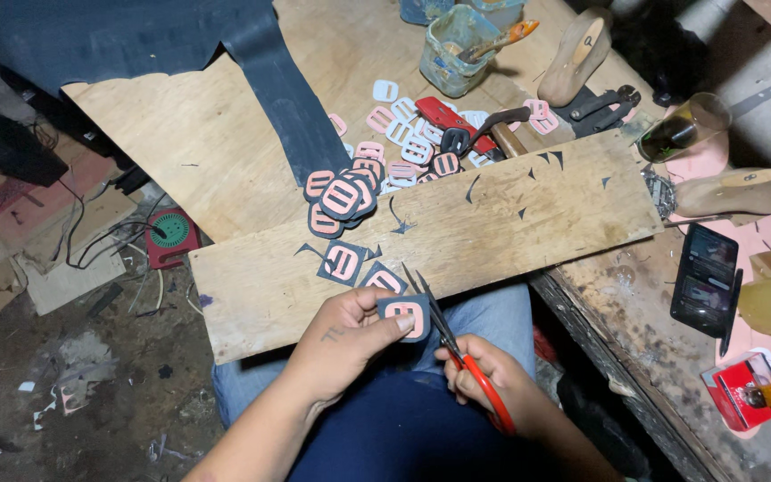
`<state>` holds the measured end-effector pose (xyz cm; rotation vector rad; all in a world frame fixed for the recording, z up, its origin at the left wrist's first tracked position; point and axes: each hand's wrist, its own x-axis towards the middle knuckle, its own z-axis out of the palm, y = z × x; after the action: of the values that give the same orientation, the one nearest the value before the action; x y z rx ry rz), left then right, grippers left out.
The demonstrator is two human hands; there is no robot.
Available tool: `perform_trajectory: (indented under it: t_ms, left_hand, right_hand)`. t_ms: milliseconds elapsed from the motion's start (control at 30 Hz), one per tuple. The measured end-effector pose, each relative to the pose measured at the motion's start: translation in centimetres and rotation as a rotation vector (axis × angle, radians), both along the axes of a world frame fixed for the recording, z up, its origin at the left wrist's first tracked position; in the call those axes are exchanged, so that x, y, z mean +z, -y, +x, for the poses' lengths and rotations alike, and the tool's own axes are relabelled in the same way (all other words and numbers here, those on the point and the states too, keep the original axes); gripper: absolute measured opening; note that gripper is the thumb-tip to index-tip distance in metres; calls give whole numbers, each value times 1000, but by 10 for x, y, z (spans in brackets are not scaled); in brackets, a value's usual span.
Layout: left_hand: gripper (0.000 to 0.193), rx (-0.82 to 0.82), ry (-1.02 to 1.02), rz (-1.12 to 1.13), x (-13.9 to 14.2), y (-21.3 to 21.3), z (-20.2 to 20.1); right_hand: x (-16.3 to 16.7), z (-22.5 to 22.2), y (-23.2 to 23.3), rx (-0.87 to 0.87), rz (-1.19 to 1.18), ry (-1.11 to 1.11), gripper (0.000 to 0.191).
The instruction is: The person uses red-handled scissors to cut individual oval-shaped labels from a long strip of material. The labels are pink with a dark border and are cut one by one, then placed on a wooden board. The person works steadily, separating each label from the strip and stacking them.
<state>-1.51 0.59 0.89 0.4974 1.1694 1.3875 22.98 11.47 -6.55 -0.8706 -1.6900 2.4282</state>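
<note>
Plywood board (pixel 457 223) spans your lap and carries everything, so keep it level while you cut. Black sheet material (pixel 287 116) lies across its far left, well apart from your hands; leave it there. Next down in size, the heap of pink buckle pieces (pixel 343 192) sits mid-board, with white and pink ones (pixel 403 125) spread behind it near the glue jar (pixel 453 37). 2 backed pieces (pixel 343 261) still with wide dark margins wait just beside your left hand.

Your left hand (pixel 341 335) is clenched in a pinch on the buckle piece (pixel 406 314), thumb on top, held off the near board edge above your knee. Your right hand (pixel 484 375) is closed through the red loops of the scissors (pixel 457 344), blades parted, tips touching the right edge of that piece.

Doing it well, as I judge it: turn the piece into the blades with your left hand rather than steering the scissors. Keep the cut just outside the pink rim so an even dark border stays. Use the inner part of the blades, short bites at corners. Keep your left thumb back from the blade line. Drop trimmings (pixel 399 223) on the board, not in your lap.
</note>
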Motion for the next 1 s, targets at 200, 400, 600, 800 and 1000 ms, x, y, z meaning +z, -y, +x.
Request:
perform_trajectory:
  t_ms: [200,400,600,800,1000]
  left_hand:
    - [14,71,20,6,-7,3,6]
    - [13,89,14,-2,-5,1,10]
    - [11,73,28,-3,-6,1,6]
    - [9,-16,38,-49,-2,1,-6]
    - [9,-119,-78,-157,7,2,-16]
  right_hand:
    - [11,-12,5,29,-40,-51,42]
    - [10,-17,7,-10,-46,-33,43]
    - [6,-6,5,-10,-76,-58,43]
    - [6,6,-5,30,-47,8,35]
    - [7,13,-14,72,18,167,29]
